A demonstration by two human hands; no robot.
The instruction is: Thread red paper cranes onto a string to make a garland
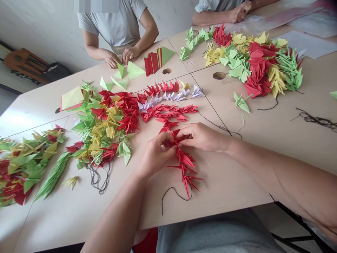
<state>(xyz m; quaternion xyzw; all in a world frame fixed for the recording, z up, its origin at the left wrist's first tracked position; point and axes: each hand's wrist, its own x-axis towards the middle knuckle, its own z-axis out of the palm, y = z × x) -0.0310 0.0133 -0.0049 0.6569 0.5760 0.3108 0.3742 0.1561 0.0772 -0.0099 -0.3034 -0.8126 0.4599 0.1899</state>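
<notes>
A strand of red paper cranes (184,161) threaded on dark string lies on the pale wooden table (223,182) in front of me. My left hand (155,154) is closed in a pinch on the upper part of the strand. My right hand (200,136) meets it from the right, fingers closed on the same red cranes. The string's loose end (171,191) curls toward the table's near edge. Further rows of red cranes (168,112) and white cranes (171,96) lie just beyond my hands.
Heaps of green, yellow and red cranes lie at the left (102,126), far left (23,165) and back right (258,66). A person's hands (119,56) fold green paper (134,70) opposite; another person's hand (238,14) rests at the top. Loose dark string (316,120) lies right.
</notes>
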